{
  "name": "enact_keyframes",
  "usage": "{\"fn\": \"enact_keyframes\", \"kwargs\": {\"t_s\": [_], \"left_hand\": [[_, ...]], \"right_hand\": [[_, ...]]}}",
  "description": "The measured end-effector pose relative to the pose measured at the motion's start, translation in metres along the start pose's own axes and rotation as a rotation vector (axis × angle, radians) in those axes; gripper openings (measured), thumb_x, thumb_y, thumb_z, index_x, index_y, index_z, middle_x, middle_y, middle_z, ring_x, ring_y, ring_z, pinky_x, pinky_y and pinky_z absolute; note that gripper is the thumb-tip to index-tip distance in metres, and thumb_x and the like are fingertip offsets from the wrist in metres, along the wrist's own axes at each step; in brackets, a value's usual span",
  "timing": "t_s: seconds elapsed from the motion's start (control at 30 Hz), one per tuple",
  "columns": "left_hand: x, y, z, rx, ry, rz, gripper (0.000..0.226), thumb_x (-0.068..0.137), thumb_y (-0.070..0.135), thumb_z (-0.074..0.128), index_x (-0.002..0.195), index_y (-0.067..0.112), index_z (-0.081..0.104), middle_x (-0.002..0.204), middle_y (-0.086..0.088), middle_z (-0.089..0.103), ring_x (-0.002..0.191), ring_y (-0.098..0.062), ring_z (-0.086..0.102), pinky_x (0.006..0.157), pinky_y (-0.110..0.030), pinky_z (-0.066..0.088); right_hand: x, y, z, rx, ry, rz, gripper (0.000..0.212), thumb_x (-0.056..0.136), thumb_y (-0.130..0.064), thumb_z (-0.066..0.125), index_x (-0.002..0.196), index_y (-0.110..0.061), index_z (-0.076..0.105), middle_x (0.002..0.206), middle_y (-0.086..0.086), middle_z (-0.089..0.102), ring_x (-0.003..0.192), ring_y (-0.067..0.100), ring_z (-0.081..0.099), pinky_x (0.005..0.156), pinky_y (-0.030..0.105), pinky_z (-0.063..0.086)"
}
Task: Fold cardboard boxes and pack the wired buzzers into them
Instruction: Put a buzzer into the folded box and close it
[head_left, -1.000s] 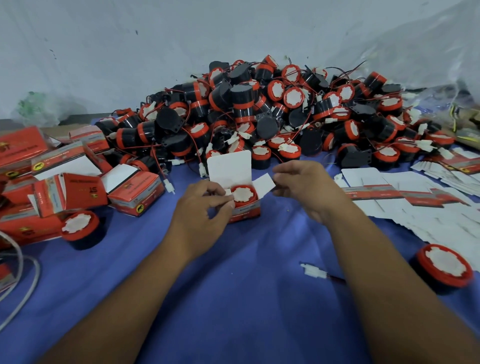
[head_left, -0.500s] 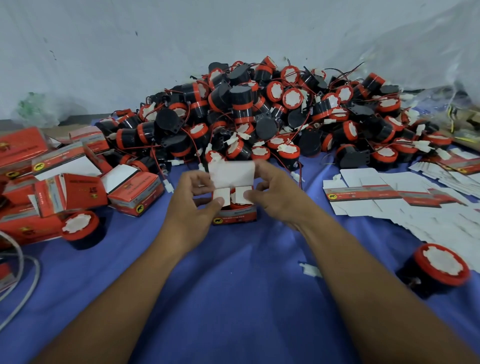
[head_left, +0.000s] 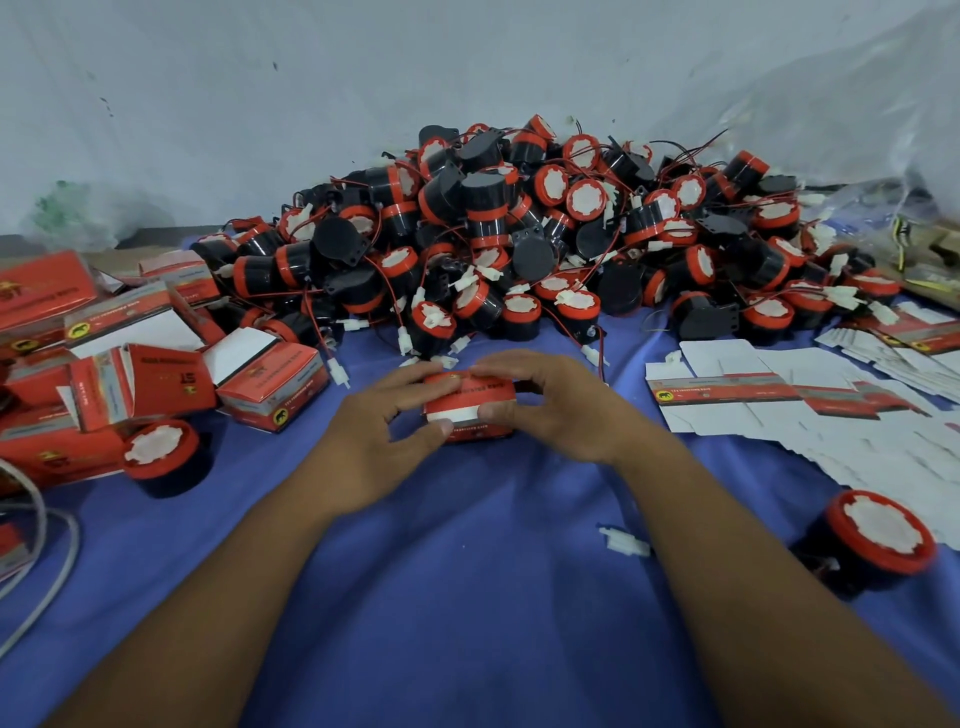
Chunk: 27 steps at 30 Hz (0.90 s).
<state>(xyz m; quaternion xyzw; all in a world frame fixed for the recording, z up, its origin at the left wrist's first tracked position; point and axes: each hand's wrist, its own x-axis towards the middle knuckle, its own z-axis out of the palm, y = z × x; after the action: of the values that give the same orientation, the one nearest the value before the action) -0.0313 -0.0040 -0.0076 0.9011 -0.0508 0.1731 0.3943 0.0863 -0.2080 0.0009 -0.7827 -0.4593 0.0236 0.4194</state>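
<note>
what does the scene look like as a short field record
box in work: red box, lid nearly shut, white flap showing
left hand: holds its left end
right hand: holds its right end
buzzer pile: behind the box
flat boxes: on the right
folded boxes: on the left
surface: blue cloth

Probably a small packing workshop: a big heap of buzzers (head_left: 519, 234) on a blue cloth (head_left: 467, 571), flat box blanks (head_left: 737, 358) spread to the right, folded boxes (head_left: 270, 384) piled to the left, a bare wall (head_left: 311, 78) behind.
</note>
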Motion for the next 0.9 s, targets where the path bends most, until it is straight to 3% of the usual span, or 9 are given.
{"fn": "enact_keyframes", "kwargs": {"t_s": [0.1, 0.2, 0.33, 0.47, 0.63, 0.73, 0.8, 0.9], "left_hand": [[0.001, -0.001, -0.001, -0.069, 0.037, -0.04, 0.039, 0.087, 0.034, 0.066, 0.125, 0.045, 0.059, 0.139, 0.018, 0.055, 0.134, 0.007, 0.04, 0.112, -0.02, 0.036], [0.003, 0.0, 0.0, -0.058, 0.085, -0.034, 0.034, 0.091, 0.019, 0.069, 0.123, 0.03, 0.068, 0.134, 0.012, 0.061, 0.132, 0.0, 0.048, 0.112, -0.03, 0.041], [0.003, 0.002, 0.001, -0.009, 0.091, -0.012, 0.033, 0.093, 0.011, 0.066, 0.125, 0.02, 0.068, 0.136, 0.007, 0.06, 0.132, -0.004, 0.048, 0.11, -0.022, 0.04], [0.002, 0.004, 0.001, 0.073, 0.074, 0.013, 0.036, 0.095, 0.005, 0.062, 0.129, 0.015, 0.063, 0.14, 0.009, 0.053, 0.135, -0.007, 0.044, 0.11, -0.016, 0.036], [0.0, 0.002, 0.001, 0.148, 0.071, 0.031, 0.041, 0.093, 0.006, 0.065, 0.133, 0.013, 0.059, 0.146, 0.006, 0.046, 0.136, -0.01, 0.043, 0.106, -0.004, 0.031], [-0.001, 0.001, 0.004, 0.172, 0.06, 0.009, 0.051, 0.09, 0.014, 0.07, 0.139, 0.016, 0.054, 0.148, 0.013, 0.041, 0.139, -0.007, 0.038, 0.11, -0.006, 0.027], [-0.001, 0.001, 0.005, 0.139, 0.061, -0.003, 0.051, 0.09, 0.012, 0.07, 0.139, 0.015, 0.054, 0.148, 0.013, 0.04, 0.139, -0.006, 0.036, 0.108, -0.003, 0.025], [-0.001, -0.001, 0.005, 0.1, 0.112, -0.012, 0.045, 0.089, 0.009, 0.07, 0.133, 0.011, 0.06, 0.143, 0.011, 0.047, 0.135, -0.005, 0.041, 0.105, -0.003, 0.029]], "right_hand": [[0.002, 0.001, 0.0, 0.047, 0.043, 0.037, 0.031, 0.09, -0.027, 0.073, 0.121, -0.021, 0.071, 0.113, -0.017, 0.07, 0.109, 0.003, 0.063, 0.097, 0.033, 0.052], [0.001, -0.003, 0.001, 0.083, 0.07, -0.005, 0.023, 0.09, -0.023, 0.073, 0.113, -0.019, 0.076, 0.102, -0.026, 0.071, 0.104, 0.004, 0.066, 0.092, 0.033, 0.053], [0.0, -0.006, 0.001, 0.074, 0.048, -0.013, 0.025, 0.094, -0.023, 0.069, 0.117, -0.015, 0.074, 0.112, -0.011, 0.072, 0.105, 0.004, 0.064, 0.092, 0.032, 0.052], [-0.002, -0.012, 0.004, -0.114, 0.058, -0.136, 0.027, 0.099, -0.02, 0.062, 0.124, -0.013, 0.071, 0.12, -0.001, 0.069, 0.108, 0.01, 0.061, 0.092, 0.03, 0.05], [0.0, -0.019, 0.017, -0.295, 0.034, -0.199, 0.033, 0.098, -0.01, 0.059, 0.131, -0.005, 0.064, 0.138, 0.016, 0.059, 0.123, 0.034, 0.058, 0.102, 0.046, 0.045], [-0.001, -0.018, 0.02, -0.266, -0.032, -0.137, 0.04, 0.102, -0.019, 0.055, 0.141, -0.011, 0.055, 0.158, 0.014, 0.036, 0.141, 0.03, 0.042, 0.114, 0.043, 0.035], [-0.003, -0.016, 0.023, -0.223, -0.044, -0.096, 0.042, 0.101, -0.017, 0.057, 0.143, -0.013, 0.053, 0.163, 0.011, 0.026, 0.144, 0.026, 0.038, 0.115, 0.036, 0.036], [-0.005, -0.013, 0.027, 0.053, 0.07, -0.016, 0.036, 0.097, -0.006, 0.061, 0.133, -0.013, 0.063, 0.16, 0.006, 0.031, 0.144, 0.015, 0.038, 0.114, 0.028, 0.038]]}}
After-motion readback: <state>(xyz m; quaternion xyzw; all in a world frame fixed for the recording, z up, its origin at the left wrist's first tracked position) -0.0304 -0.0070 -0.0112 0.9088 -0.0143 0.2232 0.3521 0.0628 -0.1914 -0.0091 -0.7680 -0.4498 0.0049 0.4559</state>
